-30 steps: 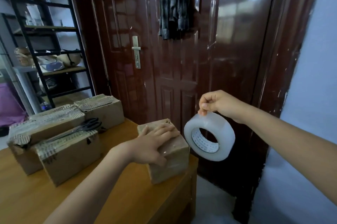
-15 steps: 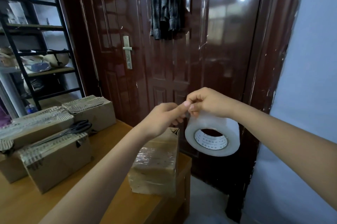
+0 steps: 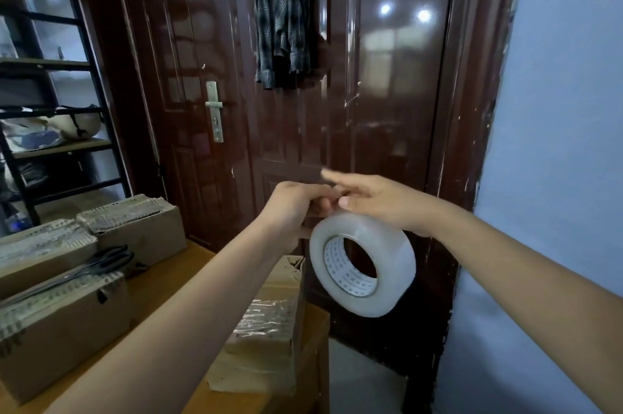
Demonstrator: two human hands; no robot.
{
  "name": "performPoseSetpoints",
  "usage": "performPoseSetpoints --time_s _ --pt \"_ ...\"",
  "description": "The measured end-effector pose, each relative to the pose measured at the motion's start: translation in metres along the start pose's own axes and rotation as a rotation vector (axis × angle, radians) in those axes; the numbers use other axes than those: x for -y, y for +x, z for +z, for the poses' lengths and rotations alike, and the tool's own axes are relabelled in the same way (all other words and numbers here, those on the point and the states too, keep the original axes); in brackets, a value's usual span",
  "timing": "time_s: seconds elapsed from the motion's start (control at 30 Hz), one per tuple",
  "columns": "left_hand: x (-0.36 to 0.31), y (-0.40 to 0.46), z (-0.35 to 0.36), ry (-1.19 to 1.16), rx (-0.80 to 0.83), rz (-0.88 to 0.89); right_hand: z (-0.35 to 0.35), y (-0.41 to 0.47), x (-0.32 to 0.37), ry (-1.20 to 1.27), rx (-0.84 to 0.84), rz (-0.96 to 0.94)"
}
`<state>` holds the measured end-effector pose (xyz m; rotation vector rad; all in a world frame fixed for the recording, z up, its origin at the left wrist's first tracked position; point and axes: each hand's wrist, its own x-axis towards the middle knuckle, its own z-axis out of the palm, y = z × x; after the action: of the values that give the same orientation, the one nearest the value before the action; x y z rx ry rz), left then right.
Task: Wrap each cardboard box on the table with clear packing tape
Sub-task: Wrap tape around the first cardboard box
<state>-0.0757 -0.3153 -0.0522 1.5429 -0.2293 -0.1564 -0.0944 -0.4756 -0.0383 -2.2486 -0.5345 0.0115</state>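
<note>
Standing behind: dark door. Wooden table low left; three cardboard boxes stacked left, scissors on top. Partly taped box at table's near corner. Tape roll aloft above box. Right hand gripping roll top, index extended. Left hand pinching at roll's upper edge.

Under the right hand hangs a tape roll of cloudy, smooth plastic film on a printed paper core. Below the left hand, the cardboard box is matt brown with wrinkled, shiny tape across it. The tabletop is smooth wood. Beyond both hands, the door is glossy dark lacquer with a brushed metal handle plate.
</note>
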Motion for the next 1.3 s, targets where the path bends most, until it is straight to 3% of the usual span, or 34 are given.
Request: performPoseSetpoints --time_s 0.13,0.23,0.33,0.43,0.53,0.73,0.83,1.0,1.3 --pt "-0.013 0.006 0.000 -0.109 -0.134 -0.007 0.005 -0.007 0.000 0.064 -0.151 0.074" --pt "-0.021 0.007 -0.005 -0.197 -0.201 -0.007 0.008 -0.017 -0.006 0.050 -0.343 0.003" --pt "-0.024 0.008 -0.018 -0.363 -0.250 -0.088 0.013 -0.024 -0.018 0.044 -0.380 -0.055" --pt "-0.024 0.004 -0.027 -0.563 -0.258 -0.185 0.024 -0.020 -0.030 0.211 -0.436 -0.087" --pt "-0.023 -0.001 -0.030 -0.710 -0.265 -0.226 0.042 -0.009 -0.030 0.386 -0.668 -0.081" --pt "-0.006 -0.012 -0.036 -0.815 -0.220 -0.163 0.060 0.011 -0.017 0.550 -0.894 -0.147" --pt "0.006 -0.017 -0.048 -0.572 -0.244 -0.080 0.050 0.011 -0.012 0.359 -0.829 -0.236" --pt "0.021 -0.027 -0.075 0.000 -0.305 0.053 0.018 -0.001 -0.007 -0.047 -0.582 -0.352" --pt "0.039 -0.032 -0.140 0.245 -0.356 0.059 -0.005 -0.015 -0.033 -0.976 -0.080 -0.182"
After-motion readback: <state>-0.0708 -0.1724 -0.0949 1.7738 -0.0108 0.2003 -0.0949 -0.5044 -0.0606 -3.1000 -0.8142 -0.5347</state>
